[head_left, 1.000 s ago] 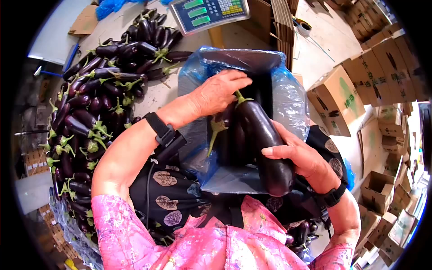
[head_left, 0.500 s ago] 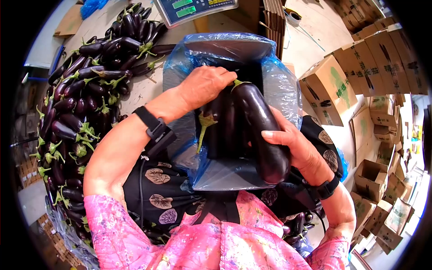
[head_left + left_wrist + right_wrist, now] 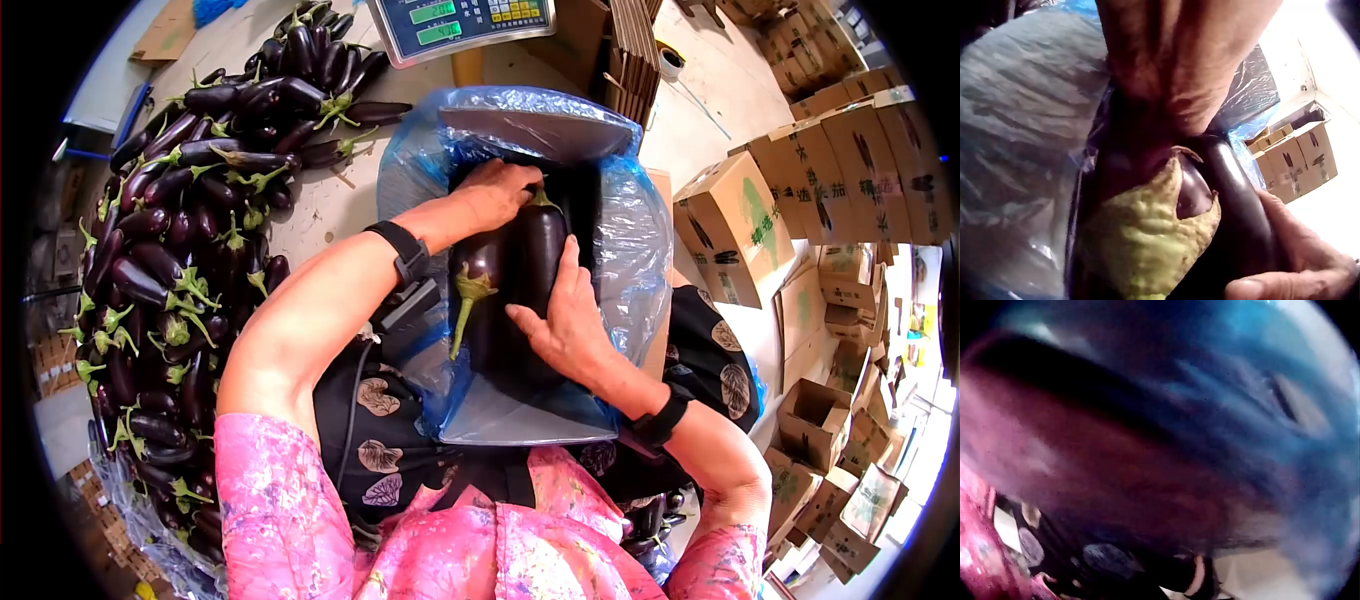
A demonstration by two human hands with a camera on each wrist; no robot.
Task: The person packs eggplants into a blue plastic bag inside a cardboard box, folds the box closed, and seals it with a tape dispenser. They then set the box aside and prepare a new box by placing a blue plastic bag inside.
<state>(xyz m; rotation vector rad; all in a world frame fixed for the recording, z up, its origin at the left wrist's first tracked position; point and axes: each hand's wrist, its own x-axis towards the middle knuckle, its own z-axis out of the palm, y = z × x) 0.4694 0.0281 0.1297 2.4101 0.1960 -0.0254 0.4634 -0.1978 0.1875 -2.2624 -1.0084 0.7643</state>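
Note:
A glossy dark eggplant (image 3: 541,245) lies lengthwise in a box lined with blue plastic film (image 3: 632,230), its stem end away from the body. At that stem end, the left hand (image 3: 490,197) reaches in with its fingers bent around the stem; in the left wrist view its fingertips are hidden behind the wrist. The right hand (image 3: 572,335) holds the lower part, thumb across the top and fingers along the right side. Left of it lies another eggplant with a large green calyx (image 3: 472,285). The right wrist view is blurred, with a purple eggplant (image 3: 1097,462) filling it.
A heap of eggplants (image 3: 180,240) covers the table's left side. Behind the box stands a digital scale (image 3: 460,25) beside a stack of flat cardboard (image 3: 632,70). Printed cartons (image 3: 735,230) stand on the right, with open boxes (image 3: 822,415) lower down.
The held eggplant has gone down and forward into the lined box, from tilted over its near edge to lying inside. Both hands moved with it, the right one farther into the box.

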